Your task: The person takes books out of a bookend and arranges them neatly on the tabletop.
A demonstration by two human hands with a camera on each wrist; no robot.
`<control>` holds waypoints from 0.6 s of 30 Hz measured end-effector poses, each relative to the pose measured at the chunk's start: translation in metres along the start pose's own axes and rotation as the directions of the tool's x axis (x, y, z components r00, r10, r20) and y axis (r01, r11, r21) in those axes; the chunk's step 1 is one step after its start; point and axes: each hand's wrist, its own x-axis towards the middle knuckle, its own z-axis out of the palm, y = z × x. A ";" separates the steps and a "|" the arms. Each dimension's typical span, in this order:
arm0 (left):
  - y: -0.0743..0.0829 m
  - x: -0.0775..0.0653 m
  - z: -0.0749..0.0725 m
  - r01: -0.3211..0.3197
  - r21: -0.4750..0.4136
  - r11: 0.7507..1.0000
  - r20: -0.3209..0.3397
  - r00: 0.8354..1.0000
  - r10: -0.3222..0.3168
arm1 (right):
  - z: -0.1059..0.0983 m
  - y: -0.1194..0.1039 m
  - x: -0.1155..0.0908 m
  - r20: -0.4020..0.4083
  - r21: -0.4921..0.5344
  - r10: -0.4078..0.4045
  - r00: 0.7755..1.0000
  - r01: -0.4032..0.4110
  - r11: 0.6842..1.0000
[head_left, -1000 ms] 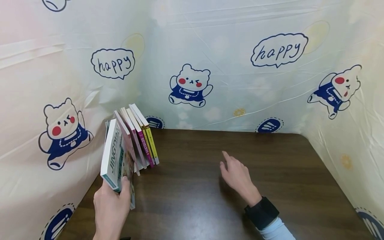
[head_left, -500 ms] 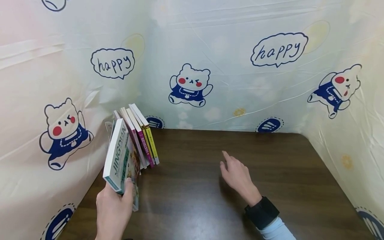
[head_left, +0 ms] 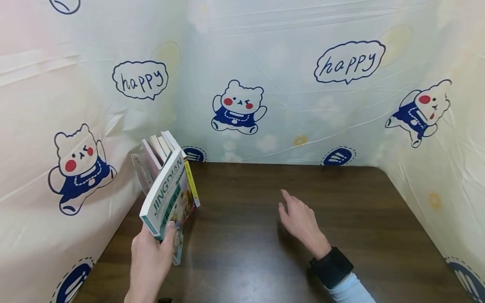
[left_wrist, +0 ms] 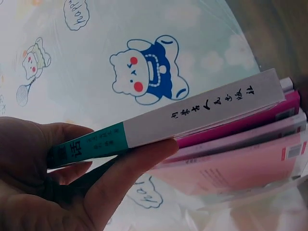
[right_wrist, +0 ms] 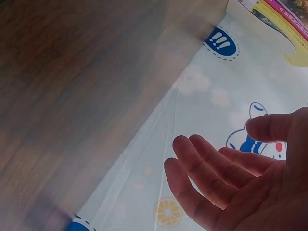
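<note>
My left hand (head_left: 150,259) grips a white and teal book (head_left: 163,195) at its lower end, the thumb lying on the illustrated cover. The book is tilted, and its upper part overlaps a row of leaning books (head_left: 192,183) in the head view. From the left wrist, the held book's spine (left_wrist: 202,109) faces the camera, with a pink book (left_wrist: 231,166) and other books just behind it. My right hand (head_left: 302,221) is held over the table's middle with nothing in it. Its fingers are loosely bent, as the right wrist view shows.
A clear plastic bookend (head_left: 142,171) stands at the left of the row. The dark wooden table (head_left: 242,248) is bordered by pale cloth walls (head_left: 288,101) printed with bears; the row stands near the back left corner.
My left hand has carried the white and teal book to the right, across the front of the row. More of the clear bookend now shows. The right hand has stayed in place.
</note>
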 end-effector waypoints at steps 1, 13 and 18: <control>0.000 0.000 0.001 0.004 -0.003 1.000 0.013 1.000 -0.004 | 0.000 0.000 0.000 -0.002 -0.002 0.000 1.000 0.000 1.000; -0.005 0.005 0.012 0.005 -0.033 0.999 0.045 0.999 -0.003 | 0.001 -0.001 -0.003 0.005 0.030 0.010 1.000 -0.010 1.000; -0.004 0.009 0.016 0.014 -0.075 0.997 0.057 0.998 -0.010 | 0.003 -0.001 -0.003 0.009 0.024 0.014 1.000 -0.015 1.000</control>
